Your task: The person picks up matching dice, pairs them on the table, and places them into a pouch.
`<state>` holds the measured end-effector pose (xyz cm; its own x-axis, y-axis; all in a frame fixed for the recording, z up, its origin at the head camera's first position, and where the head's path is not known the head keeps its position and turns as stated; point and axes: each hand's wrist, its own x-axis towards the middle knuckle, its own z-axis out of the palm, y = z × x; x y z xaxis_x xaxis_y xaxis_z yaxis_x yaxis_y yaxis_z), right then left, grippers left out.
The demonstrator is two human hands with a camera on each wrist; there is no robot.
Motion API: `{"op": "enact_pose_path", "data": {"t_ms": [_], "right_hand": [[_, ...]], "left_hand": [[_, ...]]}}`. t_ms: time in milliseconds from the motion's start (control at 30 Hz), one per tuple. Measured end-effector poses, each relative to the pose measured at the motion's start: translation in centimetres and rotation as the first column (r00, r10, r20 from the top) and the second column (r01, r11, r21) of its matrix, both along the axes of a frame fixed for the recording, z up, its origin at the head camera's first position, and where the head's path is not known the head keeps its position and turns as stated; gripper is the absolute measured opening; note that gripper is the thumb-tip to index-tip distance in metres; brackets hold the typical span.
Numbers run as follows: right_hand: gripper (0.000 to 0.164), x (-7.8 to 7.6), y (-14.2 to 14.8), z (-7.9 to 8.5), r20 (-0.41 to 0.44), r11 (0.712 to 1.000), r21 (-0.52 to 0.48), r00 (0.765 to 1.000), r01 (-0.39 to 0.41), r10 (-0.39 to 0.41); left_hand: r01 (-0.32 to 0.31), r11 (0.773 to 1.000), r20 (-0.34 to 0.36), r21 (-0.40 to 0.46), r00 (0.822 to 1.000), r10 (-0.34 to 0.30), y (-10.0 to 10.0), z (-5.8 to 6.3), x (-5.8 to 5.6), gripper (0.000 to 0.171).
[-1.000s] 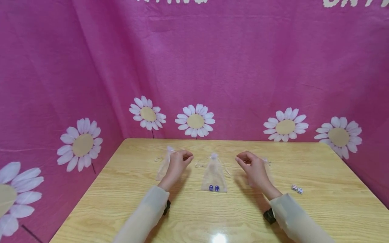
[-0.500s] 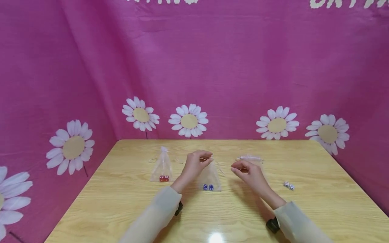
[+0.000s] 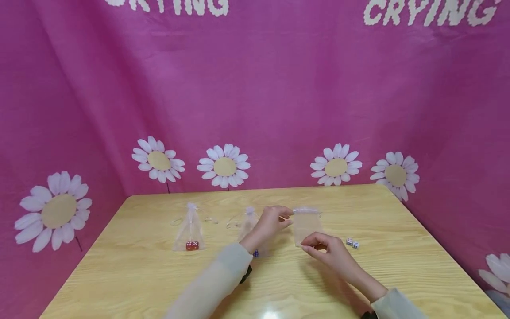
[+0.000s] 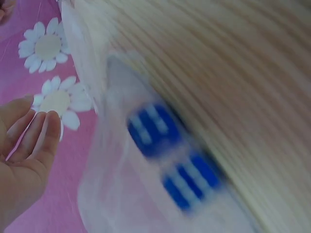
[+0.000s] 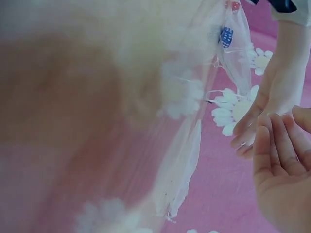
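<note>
Left hand (image 3: pixel 271 223) and right hand (image 3: pixel 332 253): parted fingers (image 4: pixel 51 135), contact with bag (image 3: pixel 306 227) unclear; sleeve (image 3: pixel 215 281) half-hides blue dice (image 3: pixel 256 253).

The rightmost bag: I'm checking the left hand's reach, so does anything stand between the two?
Nothing visible does. In the head view, the left hand is right by the upper left edge of the rightmost bag; whether they touch is unclear. The right hand is by the lower edge, off that path.
</note>
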<state>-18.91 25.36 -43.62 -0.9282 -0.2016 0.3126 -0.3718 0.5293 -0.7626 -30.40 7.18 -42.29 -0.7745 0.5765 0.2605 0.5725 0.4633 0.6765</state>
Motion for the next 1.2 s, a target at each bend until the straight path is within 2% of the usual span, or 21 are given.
{"op": "enact_pose_path", "data": {"t_ms": [133, 333, 600, 733, 867, 967, 1100, 1200], "right_hand": [[0.018, 0.9, 0.9, 0.0, 0.014, 1.0, -0.013, 1.0, -0.027, 0.027], [0.016, 1.7, 1.5, 0.2, -0.006, 0.998, -0.025, 0.998, -0.059, 0.059], [0.009, 2.4, 2.0, -0.1, -0.046, 0.996, -0.022, 0.996, -0.082, 0.081], [0.009, 2.6, 2.3, 0.0, -0.058, 0.997, -0.017, 0.996, -0.072, 0.071], [0.011, 2.1, 3.1, -0.1, -0.088, 1.0, -0.009, 0.996, -0.026, 0.025], [0.012, 1.3, 4.7, -0.2, -0.083, 0.997, 0.03, 0.995, 0.067, -0.064], [0.014, 0.4, 7.6, -0.3, -0.048, 0.969, 0.137, 0.979, 0.204, -0.199], [0.016, -0.1, 9.6, -0.4, -0.042, 0.942, 0.212, 0.965, 0.262, -0.259]], "left_hand": [[0.034, 0.996, 0.016, -0.087, 0.999, -0.033, 2.1, -0.4, 0.2, 0.031], [0.05, 0.971, -0.043, -0.233, 0.997, -0.061, 4.3, -1.2, 0.0, 0.038], [0.08, 0.936, -0.109, -0.343, 0.986, -0.124, 5.3, -2.1, -0.3, 0.04], [0.121, 0.905, -0.123, -0.407, 0.975, -0.186, 5.5, -2.5, -0.5, 0.026], [0.142, 0.871, -0.135, -0.471, 0.964, -0.23, 5.4, -2.7, -0.5, 0.021], [0.137, 0.858, -0.156, -0.494, 0.958, -0.242, 5.2, -2.8, -0.6, 0.022], [0.132, 0.878, -0.154, -0.46, 0.962, -0.226, 4.3, -2.7, -0.5, 0.027], [0.142, 0.902, -0.1, -0.408, 0.975, -0.198, 3.5, -2.4, -0.2, 0.028]]}}
